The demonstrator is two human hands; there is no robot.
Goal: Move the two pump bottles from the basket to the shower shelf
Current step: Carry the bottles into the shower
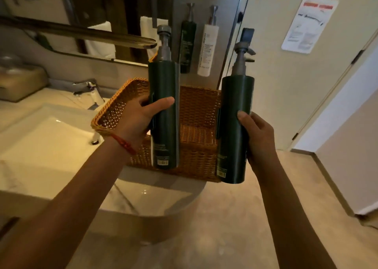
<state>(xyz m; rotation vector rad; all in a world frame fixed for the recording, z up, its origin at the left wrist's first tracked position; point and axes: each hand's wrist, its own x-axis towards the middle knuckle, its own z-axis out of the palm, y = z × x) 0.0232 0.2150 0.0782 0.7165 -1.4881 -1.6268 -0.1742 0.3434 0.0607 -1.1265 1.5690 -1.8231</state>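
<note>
Two dark green pump bottles with grey pumps are held upright in the air in front of a brown wicker basket [196, 109]. My left hand [137, 117] grips the left bottle [163, 113] around its middle. My right hand [259, 139] grips the right bottle [233, 125] low on its side. The basket stands on the rounded end of the white counter and nothing shows inside it. No shower shelf is in view.
A sink [47, 137] with a chrome tap [90, 90] lies to the left. On the wall behind the basket hang a green dispenser [187, 45] and a white dispenser [207, 49]. A mirror, a paper notice [306, 23], a door and beige floor surround.
</note>
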